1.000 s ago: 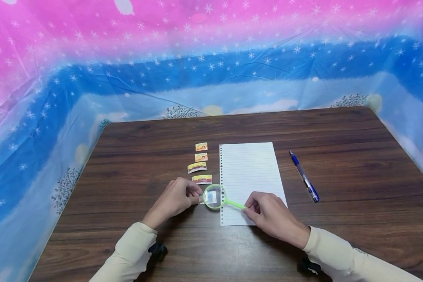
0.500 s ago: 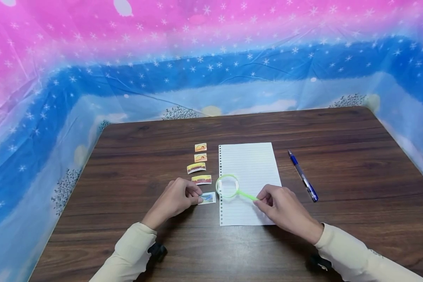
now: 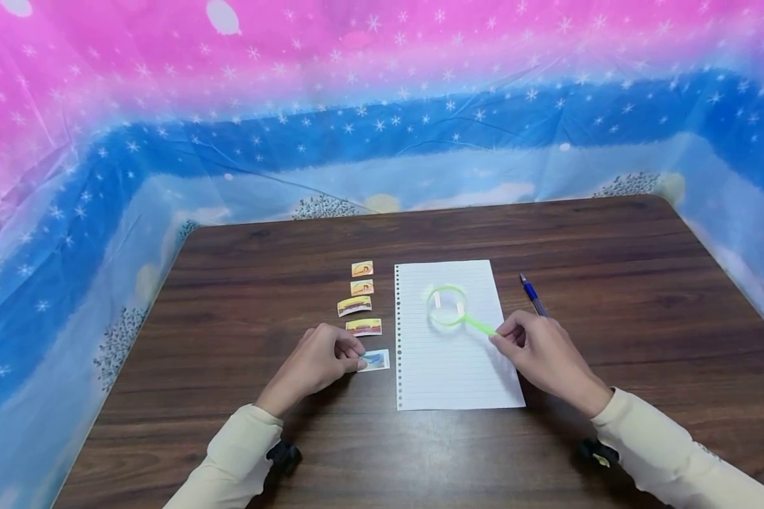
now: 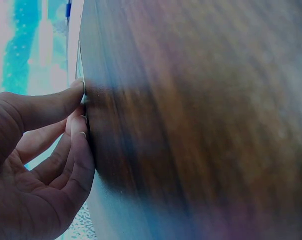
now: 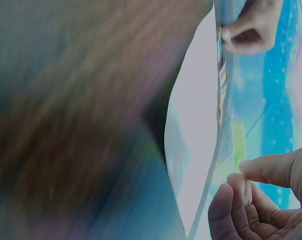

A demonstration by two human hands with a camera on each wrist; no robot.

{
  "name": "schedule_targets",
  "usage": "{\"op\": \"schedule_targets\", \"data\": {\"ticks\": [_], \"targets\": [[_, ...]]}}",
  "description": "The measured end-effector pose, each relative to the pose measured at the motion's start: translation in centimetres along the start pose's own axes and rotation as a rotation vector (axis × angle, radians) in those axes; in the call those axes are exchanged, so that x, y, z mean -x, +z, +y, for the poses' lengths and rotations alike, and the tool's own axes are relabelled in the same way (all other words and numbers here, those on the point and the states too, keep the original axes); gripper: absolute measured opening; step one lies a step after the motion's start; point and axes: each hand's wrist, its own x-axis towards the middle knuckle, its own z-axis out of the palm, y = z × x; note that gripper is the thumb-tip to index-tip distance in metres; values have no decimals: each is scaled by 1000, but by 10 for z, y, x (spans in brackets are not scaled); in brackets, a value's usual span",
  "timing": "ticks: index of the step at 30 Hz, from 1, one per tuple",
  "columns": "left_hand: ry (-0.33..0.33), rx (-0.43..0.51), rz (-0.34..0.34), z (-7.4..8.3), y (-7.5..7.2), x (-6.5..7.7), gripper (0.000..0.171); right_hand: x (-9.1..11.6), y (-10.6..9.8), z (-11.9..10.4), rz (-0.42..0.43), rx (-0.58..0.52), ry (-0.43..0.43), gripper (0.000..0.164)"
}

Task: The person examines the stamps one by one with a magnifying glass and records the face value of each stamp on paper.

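My right hand (image 3: 547, 353) pinches the handle end of a green magnifying glass (image 3: 481, 326) between thumb and fingers. Its round lens is held over the upper middle of a lined sheet of paper (image 3: 446, 378); the green handle (image 5: 238, 142) also shows at the fingertips in the right wrist view. My left hand (image 3: 315, 366) pinches the left edge of a small blue-and-white stamp (image 3: 376, 360), just left of the paper. The left wrist view shows that hand's thumb (image 4: 66, 100) and fingers close together right at the tabletop.
Above the blue stamp lie two yellow-and-red stamps, the lower one (image 3: 364, 326) and the upper one (image 3: 354, 306), then two small orange ones, one (image 3: 361, 288) below the other (image 3: 362, 268). A blue pen (image 3: 530, 290) lies right of the paper, partly behind my right hand. Patterned cloth (image 3: 382, 127) surrounds the table (image 3: 261, 268).
My right hand has carried the magnifying glass from over the blue stamp up and right across the paper, now covering part of the pen. The left hand stays in place at the stamp.
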Motion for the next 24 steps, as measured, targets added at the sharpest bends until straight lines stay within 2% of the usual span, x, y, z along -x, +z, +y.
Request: {"op": "schedule_targets", "data": {"ticks": [12,24], "targets": [[8,0,1,0,0,1,8,-12,-26,30,84,39,45,12],[28,0,-2,0,0,1,8,-16,-44,55,146,76,95,19]]}}
